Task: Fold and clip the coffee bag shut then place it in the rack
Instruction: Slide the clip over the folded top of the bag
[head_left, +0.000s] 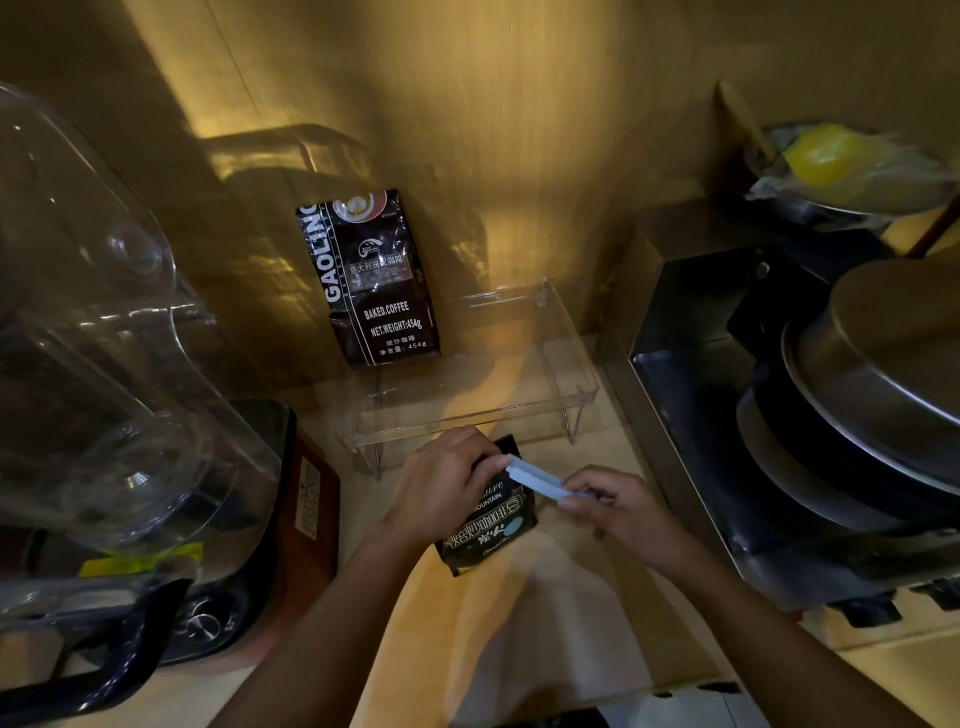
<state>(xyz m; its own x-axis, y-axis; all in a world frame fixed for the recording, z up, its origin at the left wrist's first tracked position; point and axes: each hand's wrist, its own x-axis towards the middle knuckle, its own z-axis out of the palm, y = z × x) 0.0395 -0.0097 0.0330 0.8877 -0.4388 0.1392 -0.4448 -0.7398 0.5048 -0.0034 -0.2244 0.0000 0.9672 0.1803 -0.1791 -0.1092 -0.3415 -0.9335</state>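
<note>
A small black coffee bag (493, 530) lies on the wooden counter in front of a clear acrylic rack (566, 364). My left hand (441, 483) grips the bag's folded top edge. My right hand (618, 506) pinches one end of a pale blue sealing clip (535, 478), whose other end rests against the bag's top by my left fingers. Whether the clip is closed over the fold cannot be told. A larger black coffee bag (371, 280) stands in the rack's back left, leaning on the wall.
A blender with a clear cover (104, 374) fills the left side. A steel appliance with a round lid (857, 395) stands at the right. A bowl with something yellow under plastic wrap (831, 166) sits behind it.
</note>
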